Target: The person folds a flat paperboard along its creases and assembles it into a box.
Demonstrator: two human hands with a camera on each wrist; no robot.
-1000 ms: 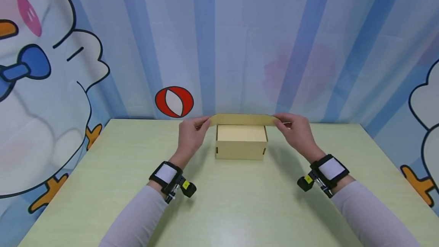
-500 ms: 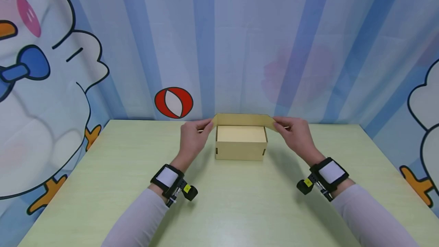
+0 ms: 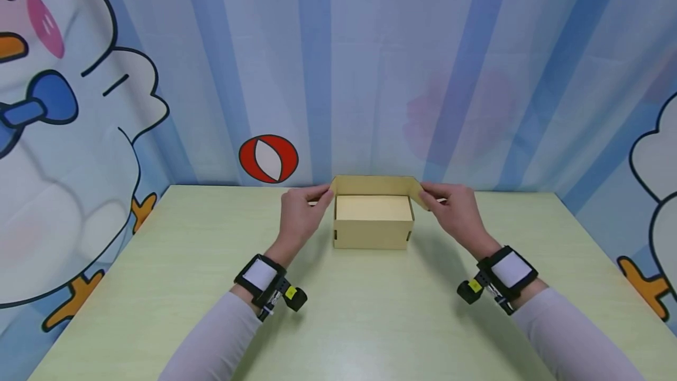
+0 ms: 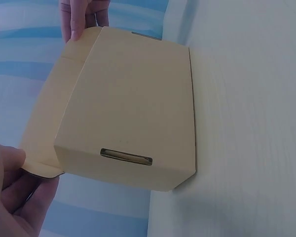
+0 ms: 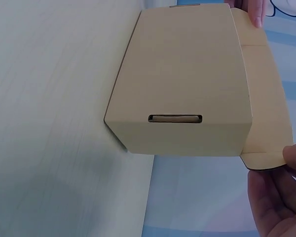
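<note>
A small tan cardboard box [image 3: 372, 235] stands on the table, with a long flap [image 3: 375, 185] raised along its back edge. The left hand [image 3: 300, 213] pinches the flap's left end tab between thumb and fingers. At the other end, the right hand [image 3: 459, 214] pinches the right tab [image 5: 263, 160], which is bent forward at its crease. The left tab [image 4: 43, 169] appears close in the left wrist view, its edge between thumb and fingers. Slots show in the box's sides, one being a narrow slot [image 5: 175, 118] in the right wrist view. The box's inside is hidden.
The pale wood-grained table [image 3: 370, 310] spreads out around the box. Behind it hangs a blue striped curtain [image 3: 349, 75] with cartoon prints, close to the table's far edge. A camera is strapped to each wrist.
Both hands have moved slightly down and toward the viewer, the left also a little inward. The flap's end tabs have bent forward from nearly in line with the flap. The box stays put.
</note>
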